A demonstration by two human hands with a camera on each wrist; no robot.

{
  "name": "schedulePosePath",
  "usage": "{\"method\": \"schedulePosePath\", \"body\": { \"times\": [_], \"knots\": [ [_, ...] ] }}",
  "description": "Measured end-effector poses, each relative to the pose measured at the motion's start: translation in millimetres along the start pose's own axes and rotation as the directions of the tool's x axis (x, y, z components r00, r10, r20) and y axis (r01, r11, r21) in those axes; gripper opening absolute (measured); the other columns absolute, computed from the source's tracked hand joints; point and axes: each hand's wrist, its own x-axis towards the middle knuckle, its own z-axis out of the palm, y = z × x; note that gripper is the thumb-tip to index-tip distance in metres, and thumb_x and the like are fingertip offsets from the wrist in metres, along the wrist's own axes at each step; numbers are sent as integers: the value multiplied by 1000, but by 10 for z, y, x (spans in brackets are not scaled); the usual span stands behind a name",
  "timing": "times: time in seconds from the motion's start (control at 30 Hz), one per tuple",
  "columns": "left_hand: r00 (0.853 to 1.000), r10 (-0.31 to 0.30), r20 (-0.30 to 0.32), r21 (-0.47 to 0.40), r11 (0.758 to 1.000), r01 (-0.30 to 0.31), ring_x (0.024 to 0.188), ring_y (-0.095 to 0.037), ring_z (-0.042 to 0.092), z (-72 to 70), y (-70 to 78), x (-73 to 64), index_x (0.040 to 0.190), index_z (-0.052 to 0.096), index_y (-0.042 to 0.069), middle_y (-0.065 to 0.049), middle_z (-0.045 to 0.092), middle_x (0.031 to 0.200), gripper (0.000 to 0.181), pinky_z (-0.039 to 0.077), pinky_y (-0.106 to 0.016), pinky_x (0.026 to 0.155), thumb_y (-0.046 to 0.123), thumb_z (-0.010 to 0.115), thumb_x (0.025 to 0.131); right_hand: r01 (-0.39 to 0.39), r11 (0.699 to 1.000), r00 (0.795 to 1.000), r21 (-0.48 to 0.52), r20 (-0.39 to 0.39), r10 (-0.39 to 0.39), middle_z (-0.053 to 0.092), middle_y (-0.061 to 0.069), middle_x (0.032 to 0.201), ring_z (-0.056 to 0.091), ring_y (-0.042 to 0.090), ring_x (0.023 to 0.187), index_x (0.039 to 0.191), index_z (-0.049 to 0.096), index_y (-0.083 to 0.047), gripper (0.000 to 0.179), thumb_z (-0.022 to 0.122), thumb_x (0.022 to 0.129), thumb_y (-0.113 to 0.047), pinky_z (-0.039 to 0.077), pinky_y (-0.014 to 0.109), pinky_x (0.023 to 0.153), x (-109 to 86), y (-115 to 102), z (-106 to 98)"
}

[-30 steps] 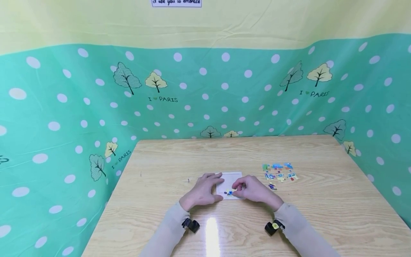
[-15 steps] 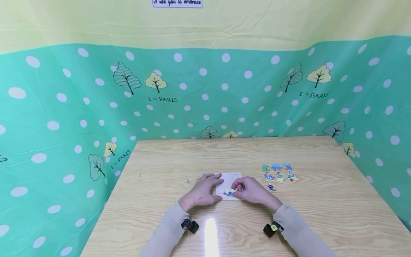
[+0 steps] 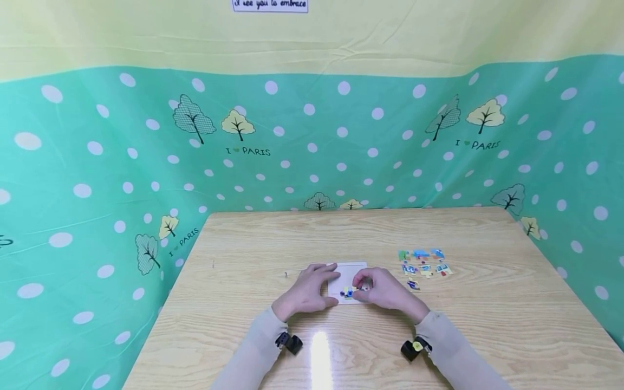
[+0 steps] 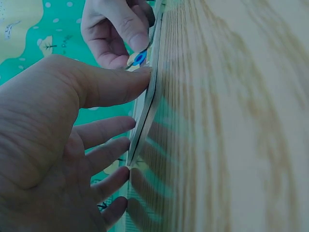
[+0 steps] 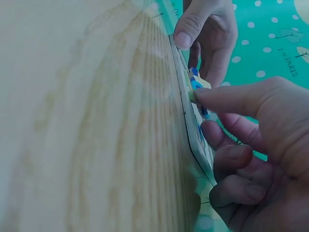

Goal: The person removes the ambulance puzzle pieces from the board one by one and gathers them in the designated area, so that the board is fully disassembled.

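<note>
A white puzzle tray [image 3: 347, 271] lies flat on the table between both hands. My left hand [image 3: 306, 290] rests at its left side, thumb at the near corner and fingers spread along the edge. The right hand [image 3: 384, 287] is over the tray's near right part, its thumb and index finger pinching a small blue and yellow puzzle piece [image 5: 197, 84]. Colourful puzzle pieces [image 3: 347, 293] show along the tray's near edge, partly covered by the right hand. In the left wrist view, a blue patch of a piece [image 4: 140, 58] shows beside the right thumb.
Loose puzzle pieces [image 3: 424, 261] lie in rough rows right of the tray, with one dark-patterned piece [image 3: 413, 284] nearer the right wrist. A tiny scrap or mark [image 3: 286, 274] is left of the tray. A dotted green curtain [image 3: 312, 135] encloses the table's back and sides.
At the right fingertips, the puzzle piece has shifted and turned slightly. Both hands otherwise keep nearly the same place.
</note>
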Motion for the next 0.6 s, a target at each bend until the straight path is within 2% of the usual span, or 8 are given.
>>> {"method": "schedulePosePath", "body": {
  "times": [0.17, 0.43, 0.6],
  "knots": [
    [1000, 1, -3, 6, 1000, -1, 158, -32, 36, 1, 5, 3, 153, 59, 14, -3, 44, 170, 70, 27, -63, 129, 36, 78, 89, 7, 1000, 1000, 16, -5, -7, 73, -8, 97, 56, 10, 78, 98, 76, -22, 4, 77, 96, -25, 46, 23, 70, -13, 1, -12],
    [1000, 5, -3, 9, 1000, -5, 158, -32, 36, -2, 1, 1, 153, 59, 15, -3, 44, 170, 69, 29, -62, 129, 35, 78, 90, -24, 997, 1000, 75, 13, 23, 75, -6, 97, 61, 9, 84, 101, 78, -19, 8, 78, 97, -26, 48, 22, 73, -16, 1, -25],
    [1000, 7, -3, 11, 1000, -7, 158, -32, 36, -2, -5, -3, 153, 58, 15, -3, 43, 170, 70, 29, -62, 129, 36, 78, 90, -21, 997, 1000, 72, 23, 20, 75, -7, 96, 61, 10, 84, 102, 79, -17, 11, 77, 98, -26, 48, 22, 72, -2, 14, -33]
  ]
}}
